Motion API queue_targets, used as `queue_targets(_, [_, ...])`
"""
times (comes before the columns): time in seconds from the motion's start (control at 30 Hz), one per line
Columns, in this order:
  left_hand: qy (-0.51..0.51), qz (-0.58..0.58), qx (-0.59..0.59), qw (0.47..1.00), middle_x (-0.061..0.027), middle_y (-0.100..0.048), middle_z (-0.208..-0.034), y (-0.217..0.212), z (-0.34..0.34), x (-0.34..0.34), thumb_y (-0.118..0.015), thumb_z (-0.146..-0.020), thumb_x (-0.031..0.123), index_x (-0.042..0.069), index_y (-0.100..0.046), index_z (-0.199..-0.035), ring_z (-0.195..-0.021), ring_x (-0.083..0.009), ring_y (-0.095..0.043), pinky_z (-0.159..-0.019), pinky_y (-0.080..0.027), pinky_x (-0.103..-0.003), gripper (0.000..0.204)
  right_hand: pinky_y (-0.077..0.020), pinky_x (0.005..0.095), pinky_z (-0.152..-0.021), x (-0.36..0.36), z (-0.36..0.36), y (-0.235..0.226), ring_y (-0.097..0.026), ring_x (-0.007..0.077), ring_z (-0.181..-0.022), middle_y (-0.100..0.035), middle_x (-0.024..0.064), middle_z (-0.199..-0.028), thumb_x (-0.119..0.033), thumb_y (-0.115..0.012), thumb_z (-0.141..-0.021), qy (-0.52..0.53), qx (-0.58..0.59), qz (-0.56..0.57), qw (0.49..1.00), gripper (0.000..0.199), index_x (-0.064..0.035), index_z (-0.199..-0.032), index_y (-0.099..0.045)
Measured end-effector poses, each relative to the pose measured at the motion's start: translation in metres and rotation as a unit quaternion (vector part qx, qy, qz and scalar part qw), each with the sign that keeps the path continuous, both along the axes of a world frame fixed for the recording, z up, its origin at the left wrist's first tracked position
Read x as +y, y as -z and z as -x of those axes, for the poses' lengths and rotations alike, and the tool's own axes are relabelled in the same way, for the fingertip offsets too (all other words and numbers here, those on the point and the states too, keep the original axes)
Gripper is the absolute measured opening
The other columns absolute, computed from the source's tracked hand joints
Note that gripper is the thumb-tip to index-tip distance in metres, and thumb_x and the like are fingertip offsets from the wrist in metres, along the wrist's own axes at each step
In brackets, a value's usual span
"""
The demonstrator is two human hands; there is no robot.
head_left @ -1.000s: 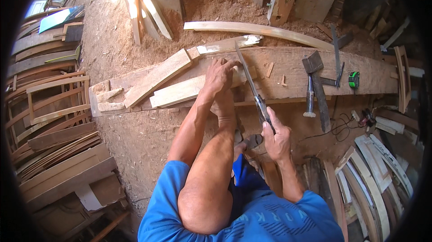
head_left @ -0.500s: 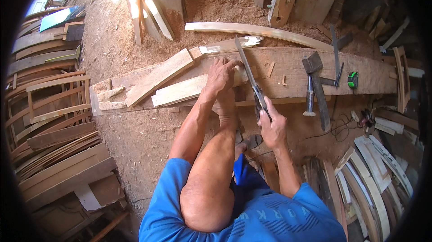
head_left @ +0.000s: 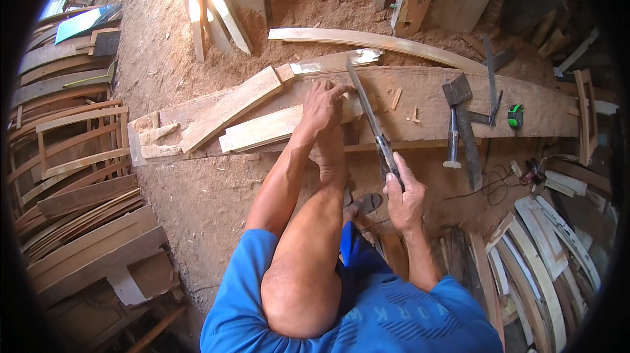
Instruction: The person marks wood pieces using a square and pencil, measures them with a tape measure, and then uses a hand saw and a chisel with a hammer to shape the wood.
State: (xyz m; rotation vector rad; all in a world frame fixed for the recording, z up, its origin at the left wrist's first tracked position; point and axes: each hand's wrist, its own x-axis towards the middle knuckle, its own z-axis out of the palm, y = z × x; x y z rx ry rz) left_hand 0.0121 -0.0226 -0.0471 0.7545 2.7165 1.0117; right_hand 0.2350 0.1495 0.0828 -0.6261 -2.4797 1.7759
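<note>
I am mid-cut on the long weathered wooden workbench plank (head_left: 433,100). My left hand (head_left: 323,105) presses flat, fingers spread, on the pale sawn wooden board (head_left: 275,126) near the plank's front edge. My right hand (head_left: 403,199) is wrapped tight around the steel handsaw (head_left: 371,120). Next, I judge, comes 1 steady stroke along the kerf. Sawdust covers the ground; stacked chair frames (head_left: 72,149) line the left.

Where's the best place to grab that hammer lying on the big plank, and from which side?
Take the hammer by its slim handle, near the lower end by the plank's near edge, coming from above. It lies flat, head away from the person, and the handle end looks free, though a dark flat piece lies close along its right.
</note>
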Motion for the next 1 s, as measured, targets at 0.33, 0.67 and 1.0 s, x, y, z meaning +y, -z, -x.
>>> queue_targets(0.33, [0.008,0.006,0.012,1.0,-0.0103,-0.064,-0.104,-0.011,-0.001,0.003,-0.066,-0.092,0.011,0.028,-0.071,-0.126,-0.102,-0.0338,-0.058,-0.088,-0.047,-0.046,0.038,-0.0531,0.0305,-0.064,0.008,0.004,-0.008,-0.062,0.011,-0.067,-0.065,0.0048,-0.076,-0.011,-0.062,-0.104,0.03,-0.009,0.008,0.999,0.045,-0.0005,-0.147,-0.06])
queue_targets(0.67, [0.002,-0.003,0.011,1.0,-0.009,-0.062,-0.099,-0.005,-0.001,0.001,-0.066,-0.092,0.011,0.03,-0.074,-0.119,-0.101,-0.0335,-0.058,-0.087,-0.047,-0.045,0.034,-0.0557,0.033,-0.063,0.007,0.005,-0.003,-0.064,0.0126,-0.064,-0.066,0.0052,-0.076,-0.01,-0.062,-0.103,0.005,-0.018,0.035,0.999,0.045,-0.0022,-0.148,-0.06])
queue_targets(1.0, [0.008,-0.005,0.004,1.0,-0.008,-0.06,-0.096,-0.011,-0.002,0.006,-0.062,-0.093,0.011,0.03,-0.075,-0.115,-0.096,-0.0323,-0.057,-0.083,-0.045,-0.045,0.032,-0.0542,0.0322,-0.063,0.009,0.011,-0.006,-0.063,0.0116,-0.064,-0.067,0.0059,-0.076,-0.009,-0.062,-0.103,0.005,-0.042,0.037,0.998,0.047,-0.0019,-0.149,-0.059])
